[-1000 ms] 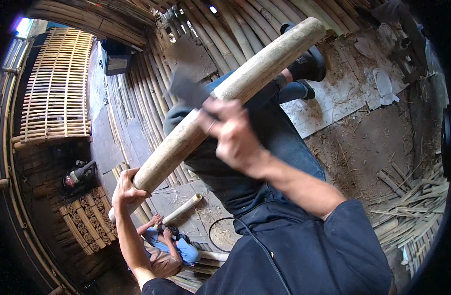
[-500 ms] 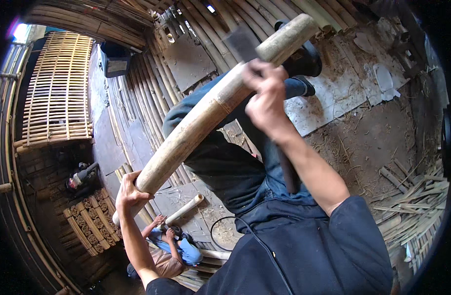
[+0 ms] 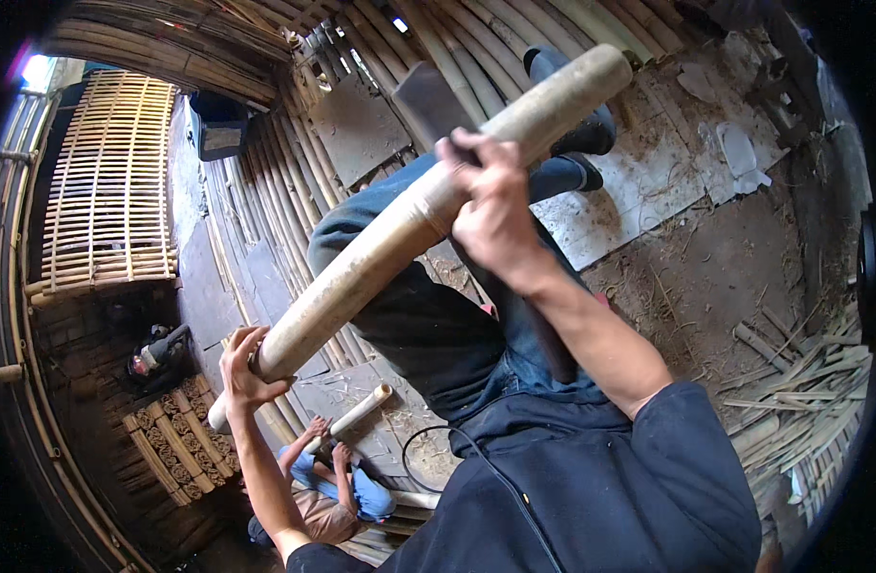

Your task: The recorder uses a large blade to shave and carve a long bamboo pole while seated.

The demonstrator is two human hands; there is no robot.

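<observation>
A thick, pale bamboo pole (image 3: 352, 282) slants across my lap, from low on the left up to the far right. Near its lower left end my left hand (image 3: 243, 372) is wrapped round it. Farther along, my right hand (image 3: 500, 215) grips a machete (image 3: 432, 103) with a broad dark blade. That blade sticks out beyond the pole's far side, and its long dark handle runs back under my forearm toward my lap. Whether the blade's edge touches the bamboo is hidden by my fingers. My knees (image 3: 347, 229) are bent beneath the pole.
A co-worker (image 3: 328, 501) sits low on the left, holding a shorter bamboo piece (image 3: 357, 415). Split bamboo strips (image 3: 811, 401) are heaped at the right. A slatted bamboo rack (image 3: 108, 181) stands far left, with bundled pieces (image 3: 180, 439) below it. Long poles (image 3: 457, 57) lie ahead.
My right hand and the machete have shifted left along the pole, toward me. The pole's far end has moved slightly right and down; my left hand keeps its hold.
</observation>
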